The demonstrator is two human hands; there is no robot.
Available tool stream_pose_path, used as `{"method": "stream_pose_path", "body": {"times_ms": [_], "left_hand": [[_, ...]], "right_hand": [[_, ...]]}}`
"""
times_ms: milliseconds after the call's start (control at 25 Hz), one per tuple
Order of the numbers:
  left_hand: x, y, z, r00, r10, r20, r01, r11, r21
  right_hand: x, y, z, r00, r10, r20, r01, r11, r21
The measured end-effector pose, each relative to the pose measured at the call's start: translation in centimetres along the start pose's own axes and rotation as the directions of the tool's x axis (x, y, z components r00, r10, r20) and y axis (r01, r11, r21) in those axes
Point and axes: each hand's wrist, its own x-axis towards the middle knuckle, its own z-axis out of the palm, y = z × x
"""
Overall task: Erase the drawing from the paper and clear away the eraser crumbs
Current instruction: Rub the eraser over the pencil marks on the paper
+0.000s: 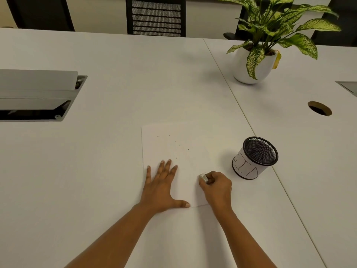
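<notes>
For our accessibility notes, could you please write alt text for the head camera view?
A person's left hand presses flat on a sheet of paper on a white table while the right hand grips a white eraser. Dark specks dot the paper; a mesh pen cup and potted plant stand to the right.

A broad white laminate worktop (116, 171) fills the view. At about 3 o'clock stands a black wire-mesh pen cup (255, 158) wrapped in a white paper label. Towards 1 o'clock sits a green speckled-leaf plant in a round white pot (251, 68), with a round cable hole (319, 108) at 2 o'clock. A grey flip-up cable hatch (36, 95) lies open at 9 o'clock. A black mesh-backed chair (156, 16) stands at 12 o'clock.
</notes>
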Motion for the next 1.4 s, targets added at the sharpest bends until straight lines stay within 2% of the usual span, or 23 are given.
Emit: {"method": "stream_pose_path", "body": {"times_ms": [80, 240, 360, 520, 560, 680, 800, 920, 1000, 1080, 1200, 1280, 1400], "left_hand": [[0.5, 1.0, 0.2, 0.999, 0.046, 0.020, -0.045, 0.998, -0.040], [1.1, 1.4, 0.8, 0.998, 0.047, 0.047, -0.044, 0.997, -0.056], [1.3, 1.1, 1.3, 0.998, 0.039, 0.045, -0.037, 0.998, -0.043], [1.3, 1.2, 1.2, 0.998, 0.038, 0.042, -0.037, 0.999, -0.015], [1.3, 1.2, 1.3, 0.998, 0.039, 0.046, -0.038, 0.999, -0.018], [1.3, 1.2, 1.3, 0.998, 0.035, 0.053, -0.034, 0.999, -0.016], [1.4, 1.2, 1.3, 0.999, 0.015, 0.051, -0.014, 1.000, -0.015], [1.3, 1.3, 1.2, 0.999, 0.010, 0.049, -0.009, 1.000, -0.009], [1.3, 1.3, 1.3, 0.999, 0.010, 0.042, -0.010, 1.000, 0.005], [1.3, 1.3, 1.3, 0.999, 0.015, 0.044, -0.015, 1.000, 0.001], [1.4, 1.2, 1.4, 0.999, 0.017, 0.048, -0.017, 1.000, -0.011], [1.4, 1.3, 1.4, 0.999, 0.008, 0.040, -0.007, 1.000, -0.011], [1.5, 1.4, 1.5, 0.999, -0.009, 0.042, 0.009, 1.000, -0.014]], "right_hand": [[-0.3, -0.2, 0.4, 1.000, -0.002, 0.019, 0.002, 1.000, 0.016], [-0.9, -0.1, 0.2, 0.998, -0.018, 0.067, 0.014, 0.998, 0.062], [-2.6, 0.2, -0.4, 0.971, -0.166, 0.169, 0.172, 0.985, -0.018], [-4.7, 1.3, -0.8, 0.879, -0.339, 0.336, 0.418, 0.886, -0.202], [-4.1, 1.0, -0.9, 0.877, -0.343, 0.336, 0.427, 0.878, -0.218], [-0.9, -0.9, -0.7, 0.944, -0.224, 0.241, 0.252, 0.963, -0.092], [-0.4, -1.8, -0.4, 0.964, -0.151, 0.218, 0.164, 0.985, -0.046], [-3.7, -1.1, -0.8, 0.901, -0.293, 0.321, 0.341, 0.934, -0.106], [-4.7, -0.4, -0.9, 0.854, -0.397, 0.338, 0.466, 0.871, -0.155], [-3.5, 0.1, -0.4, 0.860, -0.409, 0.304, 0.472, 0.865, -0.170], [0.0, -0.5, 0.8, 0.935, -0.279, 0.220, 0.314, 0.939, -0.143], [1.6, -1.2, 1.3, 0.955, -0.231, 0.187, 0.253, 0.962, -0.105], [0.3, -1.2, 0.5, 0.896, -0.399, 0.197, 0.442, 0.848, -0.292]]}}
